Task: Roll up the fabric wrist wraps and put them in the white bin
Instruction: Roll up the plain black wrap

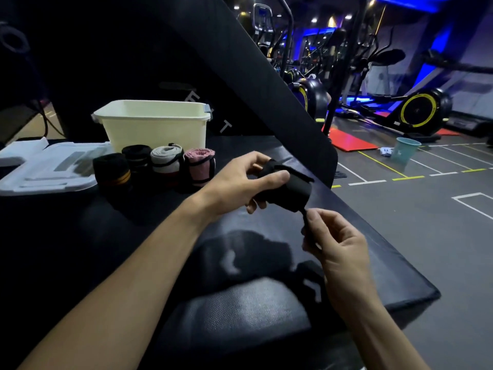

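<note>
Black padded bench [266,311] underfoot of both forearms. White bin [153,125] sits at its far end, four rolled wraps [154,166] touching in front. Left hand [240,182] grips a rolled black wrist wrap [289,192] above the bench; right hand [336,241] pinches its strap [306,222].

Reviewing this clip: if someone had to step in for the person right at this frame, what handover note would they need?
Left hand grips a rolled black wrap. Right hand pinches its loose strap end just below the roll.
Four finished rolls stand in front of the white bin: black with yellow stripes, black, grey, pink.
The bin lid lies left of them.
Done: four rolled, fifth nearly rolled.
Left: secure the fifth, then put all five in the bin. The bin's inside is mostly hidden.
</note>
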`<state>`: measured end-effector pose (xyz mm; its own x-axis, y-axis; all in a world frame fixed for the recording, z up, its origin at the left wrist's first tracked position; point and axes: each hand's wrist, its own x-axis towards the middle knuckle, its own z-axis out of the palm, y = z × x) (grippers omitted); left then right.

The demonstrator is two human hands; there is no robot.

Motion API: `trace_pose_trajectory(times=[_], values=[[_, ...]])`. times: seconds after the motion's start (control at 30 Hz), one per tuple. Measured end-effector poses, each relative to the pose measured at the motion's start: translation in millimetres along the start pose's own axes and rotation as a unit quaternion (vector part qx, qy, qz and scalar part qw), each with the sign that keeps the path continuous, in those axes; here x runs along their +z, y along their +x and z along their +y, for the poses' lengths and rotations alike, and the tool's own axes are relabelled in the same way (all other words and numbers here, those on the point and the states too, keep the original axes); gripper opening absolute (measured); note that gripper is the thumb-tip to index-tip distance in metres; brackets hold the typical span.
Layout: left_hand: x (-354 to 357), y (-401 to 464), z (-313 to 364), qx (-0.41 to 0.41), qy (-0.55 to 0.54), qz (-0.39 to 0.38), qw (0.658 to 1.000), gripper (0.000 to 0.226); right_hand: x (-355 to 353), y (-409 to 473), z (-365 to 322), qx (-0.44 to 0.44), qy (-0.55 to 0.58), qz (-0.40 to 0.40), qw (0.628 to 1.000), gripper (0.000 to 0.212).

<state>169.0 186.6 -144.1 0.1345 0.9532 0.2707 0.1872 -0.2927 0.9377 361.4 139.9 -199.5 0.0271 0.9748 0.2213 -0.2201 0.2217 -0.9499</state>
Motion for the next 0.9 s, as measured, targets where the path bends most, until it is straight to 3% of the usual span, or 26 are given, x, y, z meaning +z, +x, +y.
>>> trace_pose_trajectory(times=[0.27,0.4,0.57,0.73,0.83,0.9], values=[[4,2,-9,-0.048,-0.082,0.023,0.995,0.032,-6,-2,-3,-0.052,-0.045,-0.001,0.998,0.024],[4,3,-11,-0.072,-0.109,0.021,0.991,0.033,-9,-1,-3,-0.032,-0.033,0.021,0.999,0.024],[8,3,-13,-0.089,-0.121,0.008,0.989,0.029,-11,7,-5,0.046,0.104,0.028,0.993,0.022],[18,2,-16,-0.114,-0.138,0.004,0.984,0.014,-13,10,-13,0.068,0.237,0.019,0.969,0.012],[25,3,-14,-0.137,-0.193,0.023,0.971,0.016,-12,10,-14,0.085,0.266,0.015,0.96,0.022],[27,3,-10,-0.163,-0.242,0.031,0.956,0.026,-8,10,-11,0.085,0.251,0.0,0.964,0.017]])
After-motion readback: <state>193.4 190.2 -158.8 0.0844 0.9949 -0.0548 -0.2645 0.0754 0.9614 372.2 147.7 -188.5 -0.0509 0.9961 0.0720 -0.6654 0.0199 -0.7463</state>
